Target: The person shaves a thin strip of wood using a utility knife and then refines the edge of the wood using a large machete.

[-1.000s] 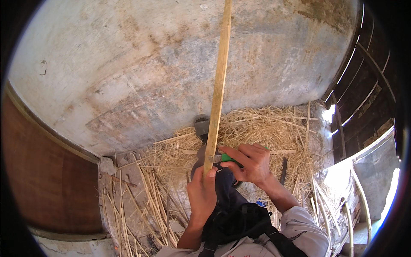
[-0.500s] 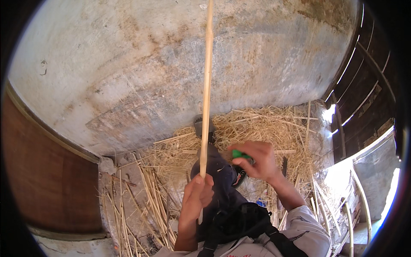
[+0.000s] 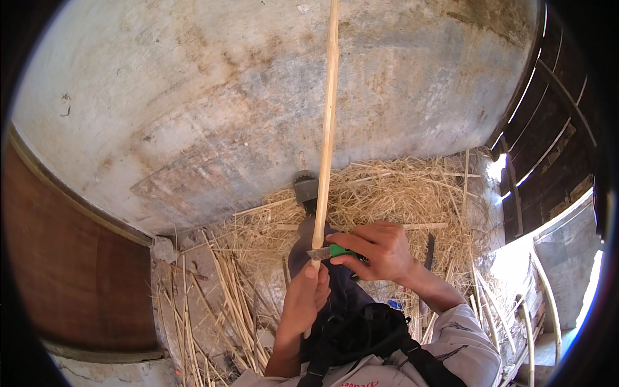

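My left hand (image 3: 304, 298) is closed round the lower part of a long, pale bamboo strip (image 3: 327, 122), which stands up and away from me past the top of the view. A green-handled knife (image 3: 321, 253) is in my right hand (image 3: 382, 253), its fingers wrapped round the handle. The short grey blade lies across the strip, touching it just above my left thumb. The strip's lower end shows a little below my left fist. My dark-trousered leg is behind both hands.
Straw-like shavings (image 3: 393, 197) cover the floor by a stained wall (image 3: 258, 116). Several split strips (image 3: 235, 297) lie at the left, near a brown panel (image 3: 77, 258). A long dark blade-like piece (image 3: 430, 251) lies right of my right hand. Curved pale sticks (image 3: 547, 293) lean at the far right.
My right hand has moved left with the knife, bringing its blade onto the strip. My left hand and the strip have shifted slightly to the right.
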`<state>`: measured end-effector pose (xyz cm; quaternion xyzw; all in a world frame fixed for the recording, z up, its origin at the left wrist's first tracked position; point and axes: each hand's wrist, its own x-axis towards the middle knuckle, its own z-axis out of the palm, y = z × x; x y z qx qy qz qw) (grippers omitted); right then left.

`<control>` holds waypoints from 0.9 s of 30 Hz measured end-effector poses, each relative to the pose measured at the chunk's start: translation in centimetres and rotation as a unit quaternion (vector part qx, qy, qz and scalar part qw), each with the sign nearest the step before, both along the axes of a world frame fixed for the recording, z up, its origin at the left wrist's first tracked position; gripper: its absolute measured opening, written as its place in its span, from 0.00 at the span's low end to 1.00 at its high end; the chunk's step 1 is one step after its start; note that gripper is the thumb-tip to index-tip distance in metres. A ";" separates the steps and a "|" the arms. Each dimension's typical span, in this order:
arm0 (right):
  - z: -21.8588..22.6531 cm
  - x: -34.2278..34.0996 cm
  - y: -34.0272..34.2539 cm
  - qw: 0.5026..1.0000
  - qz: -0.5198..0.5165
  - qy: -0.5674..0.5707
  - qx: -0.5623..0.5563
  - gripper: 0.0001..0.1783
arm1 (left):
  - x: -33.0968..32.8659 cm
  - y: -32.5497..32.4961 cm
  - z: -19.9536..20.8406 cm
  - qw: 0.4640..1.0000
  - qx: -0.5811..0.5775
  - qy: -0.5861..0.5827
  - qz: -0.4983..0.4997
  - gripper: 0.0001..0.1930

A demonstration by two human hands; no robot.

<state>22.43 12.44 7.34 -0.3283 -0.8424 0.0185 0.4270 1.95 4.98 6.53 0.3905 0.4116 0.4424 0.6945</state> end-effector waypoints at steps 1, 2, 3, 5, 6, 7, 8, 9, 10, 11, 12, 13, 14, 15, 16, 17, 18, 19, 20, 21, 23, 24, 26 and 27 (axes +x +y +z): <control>0.1 0.0 -0.1 1.000 -0.009 -0.006 0.004 0.21 | 0.3 -0.1 -0.1 0.999 0.021 0.036 0.022 0.25; 0.2 -0.1 -0.1 1.000 -0.016 -0.007 0.004 0.21 | 0.7 -0.2 -0.3 0.996 0.043 0.072 0.044 0.24; 0.3 -0.1 -0.2 1.000 -0.024 -0.008 0.004 0.21 | 1.0 -0.4 -0.5 0.990 0.064 0.108 0.065 0.23; 0.4 -0.2 -0.2 0.999 -0.034 -0.010 0.006 0.21 | 0.8 -0.3 -1.3 0.975 0.114 0.175 0.081 0.22; 0.4 -0.3 -0.3 0.999 -0.037 -0.010 0.008 0.21 | 0.8 -0.3 -1.6 0.964 0.138 0.208 0.088 0.22; 0.3 -0.3 -0.3 0.999 -0.041 -0.011 0.010 0.21 | 0.8 -0.3 -1.7 0.957 0.149 0.232 0.094 0.22; 0.2 -0.4 -0.3 0.999 -0.045 -0.012 0.012 0.21 | 0.8 -0.3 -1.8 0.948 0.160 0.256 0.099 0.22; 0.2 -0.4 -0.2 0.999 -0.049 -0.014 0.014 0.21 | 0.8 -0.2 -1.8 0.939 0.171 0.278 0.104 0.22; 0.2 -0.4 -0.2 0.998 -0.054 -0.016 0.015 0.20 | 0.7 -0.2 -1.6 0.933 0.170 0.302 0.102 0.22; 0.0 -0.4 -0.1 0.998 -0.058 -0.016 0.014 0.21 | 0.7 -0.2 -1.2 0.925 0.169 0.325 0.100 0.22; -0.1 -0.4 0.0 0.998 -0.061 -0.017 0.014 0.21 | 0.7 -0.2 -0.8 0.916 0.168 0.349 0.100 0.22; -0.2 -0.5 0.1 0.998 -0.065 -0.018 0.013 0.21 | 0.8 -0.1 -0.5 0.912 0.178 0.355 0.105 0.21; -0.2 -0.6 0.2 0.998 -0.063 -0.013 0.014 0.21 | 0.9 -0.1 -0.3 0.906 0.188 0.362 0.111 0.21; -0.2 -0.6 0.3 0.998 -0.063 -0.010 0.015 0.20 | 0.9 -0.1 -0.1 0.902 0.197 0.367 0.115 0.21; -0.2 -0.6 0.3 0.998 -0.063 -0.006 0.015 0.20 | 1.0 -0.1 -0.1 0.902 0.182 0.375 0.110 0.20; -1.0 -0.6 0.9 0.995 -0.087 0.037 0.030 0.19 | 1.0 -0.3 -0.2 0.903 0.166 0.382 0.104 0.20; -1.9 -0.4 1.8 0.990 -0.110 0.081 0.045 0.17 | 1.0 -0.6 -0.3 0.903 0.150 0.391 0.100 0.19; -1.8 0.7 3.9 0.971 -0.210 0.113 -0.025 0.16 | 0.7 -1.6 -0.5 0.903 0.163 0.387 0.088 0.17; -1.2 3.2 6.2 0.934 -0.317 0.135 -0.090 0.14 | 0.8 -2.8 -0.9 0.908 0.180 0.373 0.070 0.15; -1.1 5.4 7.9 0.920 -0.339 0.171 -0.102 0.15 | 0.7 -3.7 -1.2 0.910 0.196 0.362 0.052 0.13; -0.7 7.0 8.6 0.911 -0.323 0.227 -0.120 0.18 | 0.6 -3.5 -1.0 0.904 0.200 0.376 0.043 0.12; -0.7 6.9 7.8 0.919 -0.284 0.239 -0.134 0.19 | 0.5 -3.1 -0.9 0.900 0.200 0.384 0.054 0.11; -1.6 6.0 6.0 0.932 -0.212 0.254 -0.151 0.21 | 0.4 -2.0 -0.7 0.893 0.196 0.400 0.069 0.11; -1.8 5.2 5.0 0.942 -0.165 0.248 -0.154 0.21 | 0.4 -1.6 -0.4 0.894 0.192 0.397 0.078 0.11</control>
